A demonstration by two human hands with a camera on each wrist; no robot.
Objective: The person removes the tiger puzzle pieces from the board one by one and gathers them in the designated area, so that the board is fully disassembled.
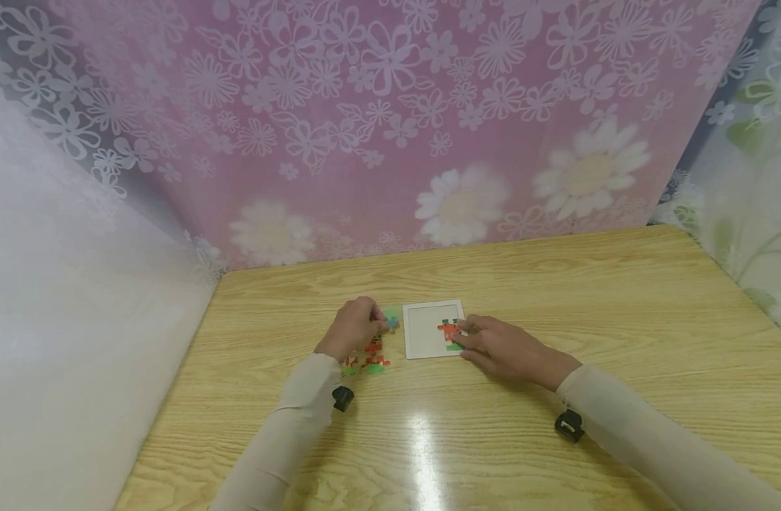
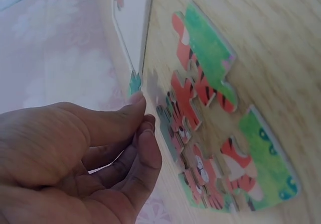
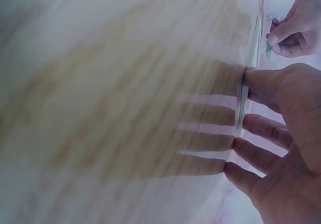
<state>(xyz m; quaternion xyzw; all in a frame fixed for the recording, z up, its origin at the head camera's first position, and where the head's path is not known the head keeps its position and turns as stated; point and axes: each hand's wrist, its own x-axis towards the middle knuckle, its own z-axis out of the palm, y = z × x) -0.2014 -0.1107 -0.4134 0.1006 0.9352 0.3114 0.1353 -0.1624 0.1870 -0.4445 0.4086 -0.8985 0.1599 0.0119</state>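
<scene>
My left hand (image 1: 352, 328) pinches a small green-blue puzzle piece (image 1: 391, 321) between thumb and fingertips, just left of the white puzzle tray (image 1: 422, 351). In the left wrist view the piece (image 2: 135, 83) pokes out past the thumb tip, mostly hidden by the fingers. Orange and green puzzle pieces (image 1: 450, 329) lie in the tray's lower right part. My right hand (image 1: 508, 349) rests at the tray's right edge, its fingers spread, some on those pieces. In the right wrist view its fingertips touch down along the tray edge (image 3: 241, 111).
Several loose puzzle pieces (image 2: 208, 45) with orange, black-striped and green print lie on the wooden table (image 1: 525, 440) beneath and beside my left hand. A pink flowered cloth (image 1: 365, 142) hangs behind the table, with pale cloth at both sides.
</scene>
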